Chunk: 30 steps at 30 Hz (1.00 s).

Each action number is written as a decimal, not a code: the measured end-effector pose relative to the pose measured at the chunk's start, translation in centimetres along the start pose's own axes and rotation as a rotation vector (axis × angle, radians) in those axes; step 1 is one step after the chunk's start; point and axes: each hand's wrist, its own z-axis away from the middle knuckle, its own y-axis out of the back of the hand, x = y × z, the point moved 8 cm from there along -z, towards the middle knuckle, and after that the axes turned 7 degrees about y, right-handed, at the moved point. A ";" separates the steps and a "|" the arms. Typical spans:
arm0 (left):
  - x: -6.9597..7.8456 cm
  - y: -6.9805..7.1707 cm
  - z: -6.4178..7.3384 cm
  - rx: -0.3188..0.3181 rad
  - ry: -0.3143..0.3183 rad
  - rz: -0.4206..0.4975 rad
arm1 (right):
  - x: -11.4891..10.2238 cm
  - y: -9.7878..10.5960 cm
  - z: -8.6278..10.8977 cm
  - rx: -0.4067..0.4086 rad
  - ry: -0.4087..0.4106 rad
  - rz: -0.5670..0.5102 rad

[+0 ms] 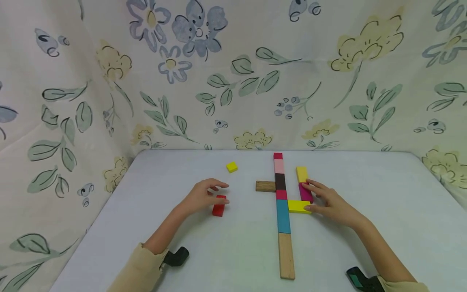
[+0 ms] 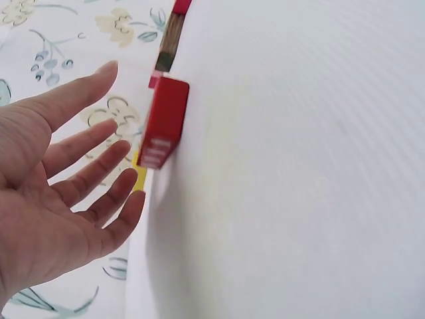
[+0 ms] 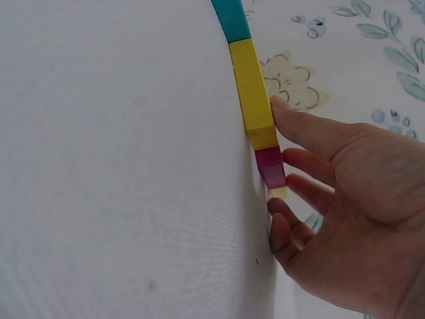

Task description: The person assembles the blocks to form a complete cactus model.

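Observation:
In the head view my left hand point(image 1: 202, 194) hovers at a red block point(image 1: 218, 210), thumb tip over its upper end. The left wrist view shows those fingers spread and loosely bent, with the red block point(image 2: 166, 119) beyond them and nothing gripped. My right hand point(image 1: 330, 202) lies beside a short branch of blocks. Its thumb is at the free end of a yellow block point(image 1: 298, 207), and its fingertips reach the edge of a magenta block point(image 1: 305, 192). Another yellow block point(image 1: 301, 174) continues from the magenta one. In the right wrist view the thumb overlaps the yellow block point(image 3: 254, 86).
A long row of blocks runs away from me, with a wooden block point(image 1: 286, 255) nearest, then a blue block point(image 1: 283, 216), and a pink block point(image 1: 279, 166) near the far end. A brown block point(image 1: 265, 186) juts left. A small yellow block point(image 1: 232, 167) lies far left.

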 end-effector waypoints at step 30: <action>-2.1 0.0 1.7 -0.059 -0.049 -0.113 | -0.2 0.0 0.0 0.006 0.004 0.005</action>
